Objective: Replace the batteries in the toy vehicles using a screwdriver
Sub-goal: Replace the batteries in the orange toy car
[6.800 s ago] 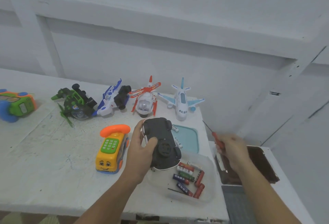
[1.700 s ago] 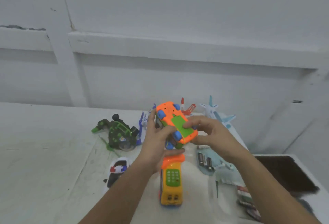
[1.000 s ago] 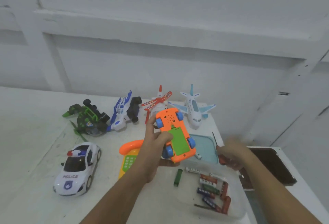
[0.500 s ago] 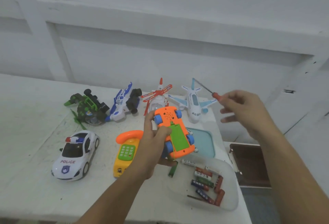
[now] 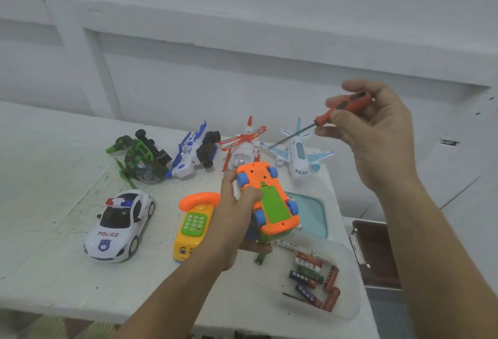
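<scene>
My left hand [image 5: 231, 220] grips an orange toy car [image 5: 269, 198] turned belly up above the table, its green battery cover and blue wheels facing me. My right hand [image 5: 377, 133] is raised at the upper right and holds a red-handled screwdriver [image 5: 342, 109] between thumb and fingers, the thin shaft pointing down-left toward the toy aeroplane. The tip is well clear of the car. A clear tub [image 5: 347, 303] at the lower right holds several loose batteries [image 5: 312, 276]. One green battery [image 5: 260, 259] lies on the table under my left hand.
On the white table [image 5: 48, 177] stand a police car [image 5: 118, 226], a yellow toy phone [image 5: 192, 226], a green toy vehicle [image 5: 142, 158], a blue-white toy [image 5: 194, 152], a red-white helicopter [image 5: 244, 147] and a white aeroplane [image 5: 299, 156]. A teal lid [image 5: 312, 212] lies behind the tub. A dark brown tray [image 5: 374, 255] sits right of the table.
My right hand has lifted the screwdriver a little higher and turned its shaft from pointing up-left to down-left. My left hand still holds the orange car in about the same place.
</scene>
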`<action>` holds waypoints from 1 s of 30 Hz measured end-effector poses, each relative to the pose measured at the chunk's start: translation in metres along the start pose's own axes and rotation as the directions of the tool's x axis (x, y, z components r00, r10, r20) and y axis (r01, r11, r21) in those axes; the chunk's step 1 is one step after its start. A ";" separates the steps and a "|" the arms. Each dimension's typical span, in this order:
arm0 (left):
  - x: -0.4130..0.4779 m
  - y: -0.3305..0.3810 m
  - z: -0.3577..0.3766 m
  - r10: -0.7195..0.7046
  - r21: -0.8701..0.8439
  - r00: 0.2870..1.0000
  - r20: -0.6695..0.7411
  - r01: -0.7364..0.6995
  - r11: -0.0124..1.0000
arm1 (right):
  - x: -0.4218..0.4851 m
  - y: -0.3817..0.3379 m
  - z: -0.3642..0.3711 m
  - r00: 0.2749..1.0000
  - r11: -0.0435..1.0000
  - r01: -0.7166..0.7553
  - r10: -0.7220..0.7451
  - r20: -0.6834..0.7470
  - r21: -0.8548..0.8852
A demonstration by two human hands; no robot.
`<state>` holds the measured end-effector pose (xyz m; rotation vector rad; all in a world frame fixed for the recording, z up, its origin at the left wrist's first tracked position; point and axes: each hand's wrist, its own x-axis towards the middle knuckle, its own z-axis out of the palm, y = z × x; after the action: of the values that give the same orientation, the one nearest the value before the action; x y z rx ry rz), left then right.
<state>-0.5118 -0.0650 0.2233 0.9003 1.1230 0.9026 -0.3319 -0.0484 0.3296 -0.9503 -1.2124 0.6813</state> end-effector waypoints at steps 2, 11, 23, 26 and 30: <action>0.000 -0.001 0.001 -0.008 0.000 1.000 -0.006 0.008 1.000 | -0.002 0.006 0.005 0.998 0.996 0.031 -0.027 0.048 -0.083; -0.001 -0.001 0.005 0.038 0.008 0.999 -0.014 -0.038 0.999 | -0.008 0.032 0.017 0.978 0.956 0.117 -0.064 0.198 -0.268; 0.001 -0.002 0.006 0.080 0.008 0.997 0.016 -0.080 0.997 | -0.003 0.033 0.015 0.974 0.932 0.158 -0.093 0.205 -0.325; 0.000 -0.001 0.006 0.071 0.003 0.997 0.015 -0.071 0.997 | -0.003 0.032 0.016 0.973 0.931 0.158 -0.089 0.213 -0.330; 0.000 -0.001 0.007 0.062 0.003 0.998 0.007 -0.062 0.998 | -0.005 0.032 0.016 0.969 0.928 0.174 -0.102 0.224 -0.331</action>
<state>-0.5048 -0.0656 0.2240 0.9447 1.0957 0.9484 -0.3471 -0.0339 0.3004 -1.0921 -1.6033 0.4639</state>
